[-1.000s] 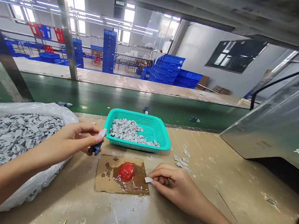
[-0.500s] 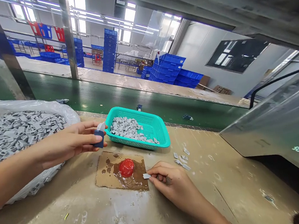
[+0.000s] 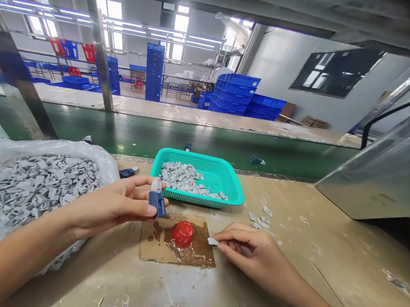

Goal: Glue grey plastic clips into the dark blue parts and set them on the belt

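Note:
My left hand (image 3: 121,203) grips a dark blue plastic part (image 3: 156,204) with a light grey tip pointing up, held in front of the near left end of the green basket (image 3: 237,197). Small grey pieces (image 3: 181,176) lie in that basket. Between thumb and forefinger of my right hand (image 3: 252,250) is a small grey piece (image 3: 213,241), at the right edge of a wet cardboard square (image 3: 152,247). A wet red dome-shaped object (image 3: 182,234) rests on the cardboard.
A clear plastic bag (image 3: 106,160) full of grey pieces stands at the left. Several loose grey pieces (image 3: 265,220) lie right of the cardboard. Behind the basket runs a green belt (image 3: 211,140) carrying blue parts. A metal panel (image 3: 386,166) stands at the right.
The view has shifted, so the scene sits further right and slightly lower. My left hand has moved right with the blue part, which is now turned to show its slot. My right hand still pinches its piece.

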`<action>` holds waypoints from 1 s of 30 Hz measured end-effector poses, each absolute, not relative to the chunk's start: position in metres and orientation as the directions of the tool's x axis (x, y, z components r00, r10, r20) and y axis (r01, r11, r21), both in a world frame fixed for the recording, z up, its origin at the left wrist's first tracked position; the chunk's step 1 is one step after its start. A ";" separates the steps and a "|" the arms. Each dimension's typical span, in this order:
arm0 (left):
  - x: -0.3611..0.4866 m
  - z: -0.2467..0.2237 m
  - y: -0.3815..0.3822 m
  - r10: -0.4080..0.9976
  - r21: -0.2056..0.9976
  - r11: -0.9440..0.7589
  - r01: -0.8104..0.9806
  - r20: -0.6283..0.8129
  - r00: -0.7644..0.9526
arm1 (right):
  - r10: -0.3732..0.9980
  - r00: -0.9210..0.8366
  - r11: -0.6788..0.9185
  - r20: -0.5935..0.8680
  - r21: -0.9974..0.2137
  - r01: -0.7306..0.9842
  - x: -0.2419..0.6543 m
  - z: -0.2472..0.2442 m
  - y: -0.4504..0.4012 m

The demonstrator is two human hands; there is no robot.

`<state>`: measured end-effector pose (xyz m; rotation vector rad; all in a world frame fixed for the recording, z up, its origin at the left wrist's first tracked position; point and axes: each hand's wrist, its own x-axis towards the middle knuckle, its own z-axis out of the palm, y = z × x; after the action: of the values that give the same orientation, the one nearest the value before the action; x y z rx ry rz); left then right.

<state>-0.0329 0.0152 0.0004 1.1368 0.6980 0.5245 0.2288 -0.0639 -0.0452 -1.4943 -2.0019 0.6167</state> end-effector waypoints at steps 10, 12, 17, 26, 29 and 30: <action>-0.025 -0.007 0.001 0.725 0.937 0.349 -0.015 -0.260 0.638 | 0.921 -0.213 0.375 0.326 -0.602 0.705 0.217 -0.036 -0.070; -0.024 -0.007 -0.001 0.750 0.961 0.275 0.021 -0.228 0.621 | 0.919 -0.232 0.387 0.320 -0.607 0.694 0.216 -0.034 -0.072; -0.021 -0.004 -0.007 0.756 0.993 0.089 0.072 -0.115 0.645 | 0.917 -0.308 0.398 0.252 -0.623 0.674 0.217 -0.029 -0.072; -0.014 0.001 -0.022 0.806 0.959 -0.273 0.080 0.182 0.563 | 0.878 -0.245 0.474 0.411 -0.678 0.562 0.211 0.003 -0.064; -0.013 0.001 -0.029 0.797 0.921 -0.380 0.086 0.279 0.535 | 0.885 -0.208 0.465 0.416 -0.814 0.349 0.189 0.017 -0.062; -0.012 0.002 -0.031 0.796 0.916 -0.392 0.085 0.292 0.530 | 0.891 -0.204 0.450 0.406 -0.846 0.287 0.181 0.020 -0.061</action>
<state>-0.0120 -0.0306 0.0018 1.8205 0.7304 0.9413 0.1814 -0.0610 0.0197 -1.0181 -1.7300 0.7796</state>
